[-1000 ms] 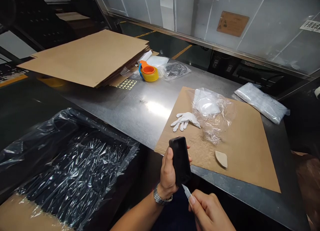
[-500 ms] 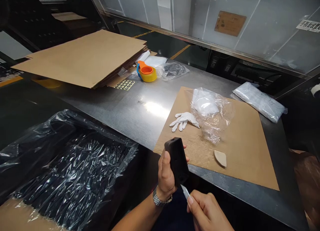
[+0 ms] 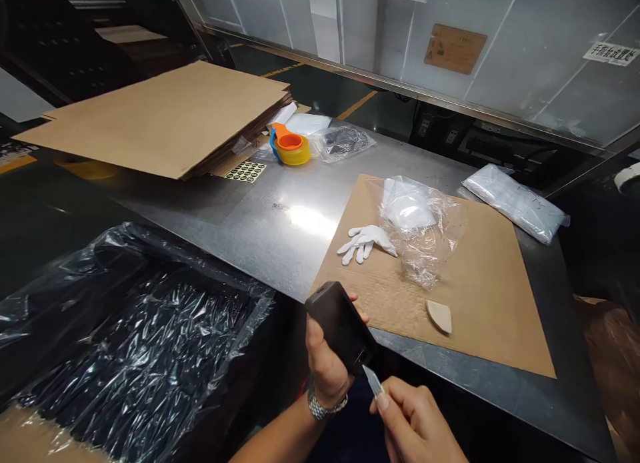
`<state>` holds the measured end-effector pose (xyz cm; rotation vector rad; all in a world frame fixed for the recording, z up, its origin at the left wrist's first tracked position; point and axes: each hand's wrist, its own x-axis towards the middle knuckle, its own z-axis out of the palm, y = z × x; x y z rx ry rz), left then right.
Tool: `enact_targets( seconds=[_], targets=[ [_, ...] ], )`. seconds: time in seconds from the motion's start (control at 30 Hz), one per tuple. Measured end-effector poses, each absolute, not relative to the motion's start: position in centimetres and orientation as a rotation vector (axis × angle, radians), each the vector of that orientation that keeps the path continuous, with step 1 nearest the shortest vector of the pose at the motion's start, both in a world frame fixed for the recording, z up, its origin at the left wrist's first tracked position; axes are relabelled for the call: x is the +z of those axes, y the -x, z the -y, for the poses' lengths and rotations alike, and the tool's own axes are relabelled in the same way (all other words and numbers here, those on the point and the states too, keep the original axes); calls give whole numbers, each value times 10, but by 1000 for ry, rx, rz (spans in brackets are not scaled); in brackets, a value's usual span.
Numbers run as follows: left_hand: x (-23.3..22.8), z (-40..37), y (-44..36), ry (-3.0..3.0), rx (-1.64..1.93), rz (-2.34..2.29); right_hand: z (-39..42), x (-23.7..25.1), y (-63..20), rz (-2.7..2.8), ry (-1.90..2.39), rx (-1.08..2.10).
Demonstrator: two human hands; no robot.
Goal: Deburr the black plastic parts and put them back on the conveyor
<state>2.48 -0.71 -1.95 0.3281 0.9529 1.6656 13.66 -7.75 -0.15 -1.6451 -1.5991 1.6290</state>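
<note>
My left hand (image 3: pixel 325 363) grips a black plastic casing (image 3: pixel 341 326) just off the near edge of the metal table (image 3: pixel 280 216), tilted with its top toward the left. My right hand (image 3: pixel 415 426) pinches a small knife whose blade (image 3: pixel 373 380) touches the casing's lower end. A metal watch sits on my left wrist. Both hands are held over the gap in front of the table.
A brown cardboard sheet (image 3: pixel 480 296) lies on the table with a white glove (image 3: pixel 365 241), a crumpled clear bag (image 3: pixel 423 226) and a beige wedge (image 3: pixel 440 315). Further back are stacked cardboard (image 3: pixel 160 119), an orange-yellow tape dispenser (image 3: pixel 291 146) and bagged items. A plastic-lined box (image 3: pixel 130 343) stands at left.
The casing has tipped leftward and dropped a little in my left hand. My right hand with the blade has stayed at its lower end.
</note>
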Motion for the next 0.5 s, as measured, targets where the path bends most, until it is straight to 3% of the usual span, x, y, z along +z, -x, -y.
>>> enact_targets(
  seconds=[0.2,0.27,0.5],
  targets=[
    [-21,4,-25,-321,1873,-844,83,-5,-138,2230,1349,161],
    [-21,3,-25,-324,1931,-839,81,-7,-134,2271,1280,-172],
    [-22,3,-23,-467,2063,-813,78,0,-122,2244,1317,-407]
  ],
)
